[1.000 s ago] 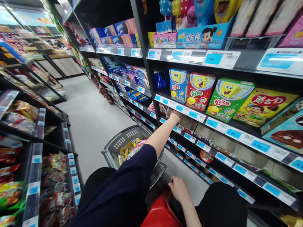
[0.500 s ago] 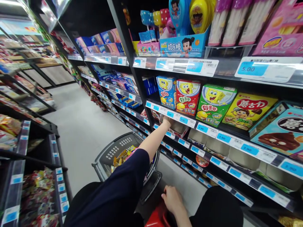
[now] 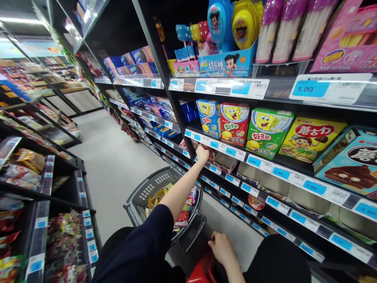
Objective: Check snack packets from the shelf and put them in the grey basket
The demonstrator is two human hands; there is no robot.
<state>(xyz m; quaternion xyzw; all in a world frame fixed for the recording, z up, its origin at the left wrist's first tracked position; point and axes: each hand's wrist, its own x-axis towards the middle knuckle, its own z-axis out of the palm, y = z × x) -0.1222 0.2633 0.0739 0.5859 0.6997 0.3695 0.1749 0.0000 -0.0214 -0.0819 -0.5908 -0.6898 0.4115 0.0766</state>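
My left hand [image 3: 202,152] reaches across to the shelf opening below the row of cartoon boxes. Its fingers look curled in, partly hidden at the shelf, and what they grip cannot be made out. Reddish-brown packets [image 3: 211,154] lie beside it, and an open-topped display carton [image 3: 224,162] is just to its right. Low in front of me, my right hand [image 3: 220,247] is loosely closed with nothing seen in it, above a red object [image 3: 203,271]. Under my left forearm stands a grey shopping basket [image 3: 144,188] holding yellow and red snack packets [image 3: 185,212].
Blue, red and green cartoon boxes [image 3: 266,131] line the shelf above my left hand, with a yellow box [image 3: 311,137] beyond. Price strips [image 3: 259,162] run along the shelf edges. Bins of wrapped sweets [image 3: 66,239] stand at left, across the aisle floor [image 3: 118,157].
My left hand has drawn slightly back and to the left along the shelf, uncovering packets beside it. More of the basket's contents shows. My right hand keeps its pose; the view has shifted a little.
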